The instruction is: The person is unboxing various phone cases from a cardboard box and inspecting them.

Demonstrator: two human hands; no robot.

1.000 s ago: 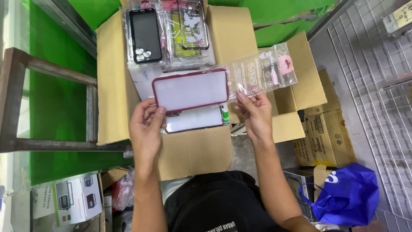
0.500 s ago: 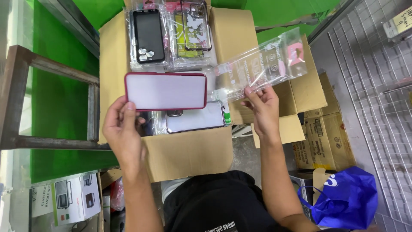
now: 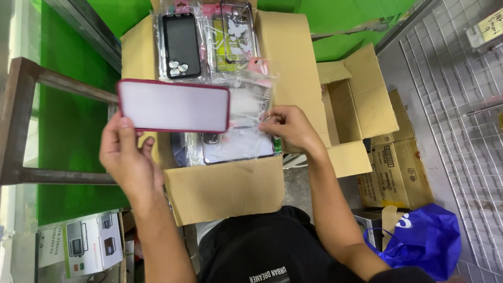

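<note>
While held up over open cardboard box, red-rimmed phone case sits in left hand: thumb across lower left edge, fingers curled behind, grasping it. Case looks light, stiff at rim, smooth and likely slippery on flat face; best gripped by edges. Right of it, clear plastic sleeve lies over packaged cases in box, right hand pinching its edge. Sleeve thin, floppy, crinkly. Blue bag on floor far right.

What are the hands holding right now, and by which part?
Left hand grips the red-rimmed phone case at its lower left edge; right hand pinches the clear plastic sleeve.
</note>
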